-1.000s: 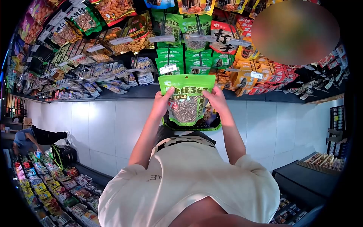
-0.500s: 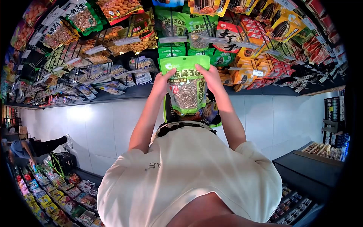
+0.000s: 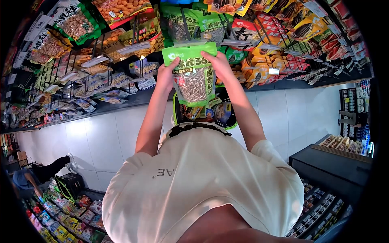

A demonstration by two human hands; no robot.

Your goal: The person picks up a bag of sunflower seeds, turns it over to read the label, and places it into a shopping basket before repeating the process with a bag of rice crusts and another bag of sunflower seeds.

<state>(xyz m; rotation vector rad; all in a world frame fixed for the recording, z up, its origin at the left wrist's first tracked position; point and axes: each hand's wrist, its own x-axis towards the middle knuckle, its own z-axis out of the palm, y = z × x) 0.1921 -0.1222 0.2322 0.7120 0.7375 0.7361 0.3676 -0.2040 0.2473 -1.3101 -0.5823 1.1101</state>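
Observation:
Between my two hands is a green bag of sunflower seeds [image 3: 195, 83], held upright with its printed front and clear window facing me. My left hand [image 3: 166, 73] grips its left edge, thumb on the front. On the upper right edge, my right hand [image 3: 219, 64] pinches the bag the same way, its thumb near the top. The fingers behind the bag are hidden. Just beyond it, similar green seed bags [image 3: 178, 26] hang on the rack. Below the bag, a black shopping basket [image 3: 231, 119] with a green rim holds several packaged goods and is partly covered.
Racks of hanging snack bags, including peanut bags [image 3: 79, 24] and orange-red seed bags [image 3: 263, 60], curve across the front. A dark display cabinet [image 3: 324, 174] stands at the right. At the far left, another person [image 3: 28, 178] reaches toward shelves beside a dark basket [image 3: 69, 184].
The held bag and both hands have moved slightly up and left in view. More of the basket's contents now shows below the bag. The grip of both hands looks unchanged.

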